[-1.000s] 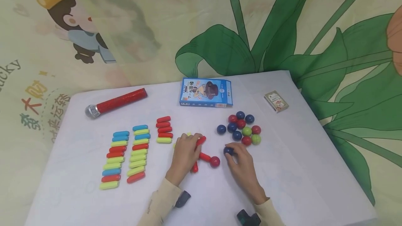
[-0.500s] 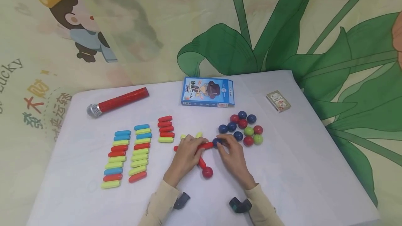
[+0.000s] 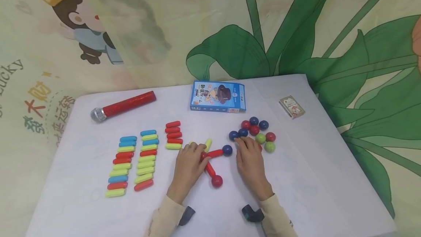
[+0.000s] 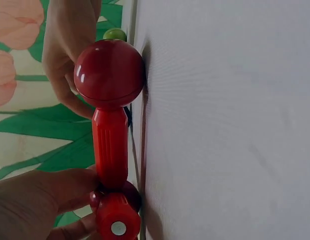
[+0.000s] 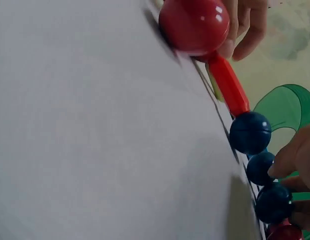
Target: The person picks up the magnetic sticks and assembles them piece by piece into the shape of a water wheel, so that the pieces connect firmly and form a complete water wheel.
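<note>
The right hand (image 3: 252,167) has left the blue ball (image 3: 227,150), which now sits between the hands on a red stick (image 3: 215,153), and is at the loose balls (image 3: 254,130); whether it grips one, I cannot tell. The left hand (image 3: 186,165) pinches the stick's inner red ball (image 3: 203,155).

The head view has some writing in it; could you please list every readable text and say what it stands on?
"Lucky": wall hanging; preceding word unclear.
"發大财": wall hanging.
"来运转": wall hanging; preceding character unclear.
"卧底ゲーム": blue box; smaller print unreadable.
Small box: print too small to read.
Sleeves: marks unreadable.
</note>
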A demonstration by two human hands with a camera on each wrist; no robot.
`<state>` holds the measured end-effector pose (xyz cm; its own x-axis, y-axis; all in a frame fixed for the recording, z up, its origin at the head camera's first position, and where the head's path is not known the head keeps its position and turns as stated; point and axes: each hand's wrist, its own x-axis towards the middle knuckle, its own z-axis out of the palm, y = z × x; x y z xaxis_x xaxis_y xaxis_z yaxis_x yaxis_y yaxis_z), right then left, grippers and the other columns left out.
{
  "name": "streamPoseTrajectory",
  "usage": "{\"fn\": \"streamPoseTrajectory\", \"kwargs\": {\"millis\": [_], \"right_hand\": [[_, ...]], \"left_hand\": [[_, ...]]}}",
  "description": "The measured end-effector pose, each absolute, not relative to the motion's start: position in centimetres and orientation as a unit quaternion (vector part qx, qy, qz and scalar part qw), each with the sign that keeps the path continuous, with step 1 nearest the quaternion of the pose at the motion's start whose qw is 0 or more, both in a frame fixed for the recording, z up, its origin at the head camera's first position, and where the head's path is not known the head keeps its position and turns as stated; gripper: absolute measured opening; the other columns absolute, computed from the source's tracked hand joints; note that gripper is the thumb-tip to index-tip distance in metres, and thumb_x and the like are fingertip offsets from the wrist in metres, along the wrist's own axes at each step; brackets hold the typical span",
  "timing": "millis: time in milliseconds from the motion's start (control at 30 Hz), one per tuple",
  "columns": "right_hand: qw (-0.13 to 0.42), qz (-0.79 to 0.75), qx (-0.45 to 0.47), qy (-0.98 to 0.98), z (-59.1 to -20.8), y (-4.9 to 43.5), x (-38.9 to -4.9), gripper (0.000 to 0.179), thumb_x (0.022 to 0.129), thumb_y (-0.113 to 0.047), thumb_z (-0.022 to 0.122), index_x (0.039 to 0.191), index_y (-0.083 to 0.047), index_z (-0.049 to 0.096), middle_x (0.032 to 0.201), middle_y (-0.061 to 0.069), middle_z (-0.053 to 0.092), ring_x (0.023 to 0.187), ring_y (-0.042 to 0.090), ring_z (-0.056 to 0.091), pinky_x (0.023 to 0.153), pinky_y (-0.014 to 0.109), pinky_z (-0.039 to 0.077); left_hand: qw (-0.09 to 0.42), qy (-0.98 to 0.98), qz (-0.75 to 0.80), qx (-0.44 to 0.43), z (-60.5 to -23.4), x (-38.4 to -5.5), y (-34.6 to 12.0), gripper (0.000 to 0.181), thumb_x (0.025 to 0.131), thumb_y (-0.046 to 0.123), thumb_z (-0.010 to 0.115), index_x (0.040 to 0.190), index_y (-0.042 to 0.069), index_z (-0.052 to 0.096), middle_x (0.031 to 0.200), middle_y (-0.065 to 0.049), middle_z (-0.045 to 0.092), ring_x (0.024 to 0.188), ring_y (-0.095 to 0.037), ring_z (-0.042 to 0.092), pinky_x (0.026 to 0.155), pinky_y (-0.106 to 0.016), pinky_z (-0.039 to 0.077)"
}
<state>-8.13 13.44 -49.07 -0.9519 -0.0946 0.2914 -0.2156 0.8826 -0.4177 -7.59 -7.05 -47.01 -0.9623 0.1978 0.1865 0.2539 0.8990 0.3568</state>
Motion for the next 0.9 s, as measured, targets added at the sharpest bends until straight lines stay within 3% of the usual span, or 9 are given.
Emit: {"fn": "streamPoseTrajectory", "kwargs": {"millis": [200, 467, 700, 900], "right_hand": [[0.13, 0.249, 0.087, -0.956, -49.4, 13.3, -8.4, 0.037, 0.085, 0.004, 0.064, 0.12, -0.007, 0.062, 0.12, 0.012, 0.058, 0.113, 0.029, 0.053, 0.095, 0.044, 0.049], [0.115, 0.36, 0.111, -0.919, -50.0, 13.0, -8.3, 0.039, 0.083, 0.003, 0.068, 0.12, -0.007, 0.061, 0.117, 0.008, 0.061, 0.114, 0.024, 0.059, 0.097, 0.036, 0.049], [0.086, 0.418, 0.086, -0.9, -50.4, 12.8, -8.3, 0.037, 0.084, 0.0, 0.069, 0.119, -0.01, 0.061, 0.115, 0.006, 0.062, 0.11, 0.022, 0.062, 0.095, 0.034, 0.05], [0.08, 0.441, 0.076, -0.891, -50.7, 12.7, -8.4, 0.039, 0.084, -0.001, 0.069, 0.12, -0.011, 0.061, 0.114, 0.004, 0.063, 0.109, 0.02, 0.063, 0.092, 0.033, 0.052]], "left_hand": [[0.059, -0.962, -0.227, -0.141, -46.9, -7.6, -7.5, 0.042, 0.076, 0.02, 0.082, 0.114, 0.014, 0.065, 0.096, -0.002, 0.063, 0.086, -0.016, 0.056, 0.074, -0.03, 0.05], [0.009, -0.953, -0.251, -0.172, -46.6, -7.9, -7.6, 0.045, 0.078, 0.017, 0.079, 0.12, 0.019, 0.062, 0.106, 0.001, 0.062, 0.094, -0.014, 0.052, 0.082, -0.031, 0.05], [0.029, -0.959, -0.212, -0.189, -46.8, -9.3, -5.9, 0.043, 0.081, 0.022, 0.077, 0.121, 0.013, 0.063, 0.089, -0.001, 0.068, 0.079, -0.015, 0.046, 0.068, -0.026, 0.042], [0.014, -0.955, -0.241, -0.171, -47.2, -9.7, -5.5, 0.037, 0.082, 0.019, 0.076, 0.118, 0.016, 0.065, 0.094, 0.001, 0.069, 0.079, -0.014, 0.05, 0.071, -0.027, 0.043]]}}
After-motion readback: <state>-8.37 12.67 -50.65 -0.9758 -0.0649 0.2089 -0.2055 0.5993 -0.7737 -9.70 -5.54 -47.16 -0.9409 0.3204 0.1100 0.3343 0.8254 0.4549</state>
